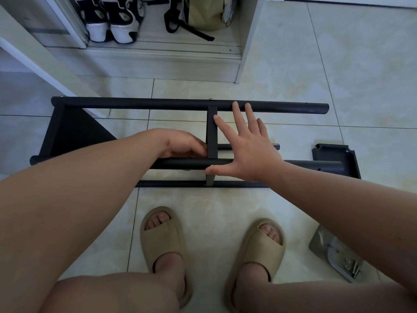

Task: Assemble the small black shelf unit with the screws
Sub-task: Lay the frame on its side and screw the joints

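Note:
The black shelf unit (144, 104) lies on its side on the tiled floor, its long round poles running left to right. A thin middle shelf panel (212, 134) stands edge-on between the far pole and the near pole (180, 164). My left hand (184, 144) curls around the near pole just left of that panel. My right hand (246, 143) is spread flat with straight fingers, thumb at a silver screw head (211, 166) on the near pole. A loose black shelf tray (336, 157) lies at the right end.
A clear bag with screws and a small wrench (336, 254) lies on the floor at the lower right. My feet in beige slippers (161, 240) stand close to the unit. An open white cabinet (162, 62) holding shoes and a bag stands behind.

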{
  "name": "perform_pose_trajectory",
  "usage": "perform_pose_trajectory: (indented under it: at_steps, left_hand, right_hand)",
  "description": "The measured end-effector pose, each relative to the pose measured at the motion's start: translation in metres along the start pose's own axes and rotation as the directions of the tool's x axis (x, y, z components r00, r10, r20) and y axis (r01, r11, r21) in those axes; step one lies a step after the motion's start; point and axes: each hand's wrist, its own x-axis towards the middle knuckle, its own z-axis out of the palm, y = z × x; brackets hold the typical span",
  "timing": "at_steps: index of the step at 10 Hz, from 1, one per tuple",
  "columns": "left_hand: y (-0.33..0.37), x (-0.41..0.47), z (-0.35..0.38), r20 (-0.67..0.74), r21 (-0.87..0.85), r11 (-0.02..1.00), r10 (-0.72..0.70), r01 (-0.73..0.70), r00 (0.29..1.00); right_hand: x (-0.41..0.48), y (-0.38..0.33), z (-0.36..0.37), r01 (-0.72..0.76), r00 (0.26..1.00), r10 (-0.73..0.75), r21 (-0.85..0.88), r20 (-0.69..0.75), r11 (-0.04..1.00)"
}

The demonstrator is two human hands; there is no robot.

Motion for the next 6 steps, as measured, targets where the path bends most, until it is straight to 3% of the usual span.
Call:
perform_pose_trajectory:
  at_steps: [1, 3, 6]
  left_hand:
    - [-0.0003, 0.0014, -0.0007, 0.012, -0.037, 0.999, 0.030, -0.030, 0.999]
    - [0.0030, 0.0006, 0.0016, -0.010, -0.003, 0.996, -0.091, 0.091, 0.996]
    - [0.0004, -0.0013, -0.0004, 0.056, -0.040, 0.999, -0.025, 0.027, 0.998]
  right_hand:
    - [-0.0001, 0.0001, 0.0004, 0.003, 1.000, -0.003, -0.001, -0.004, 1.000]
    - [-0.0003, 0.0000, -0.0005, 0.003, 1.000, -0.003, -0.001, -0.004, 1.000]
    - [-0.0008, -0.0007, -0.0018, 0.000, 1.000, 0.000, 0.010, 0.005, 1.000]
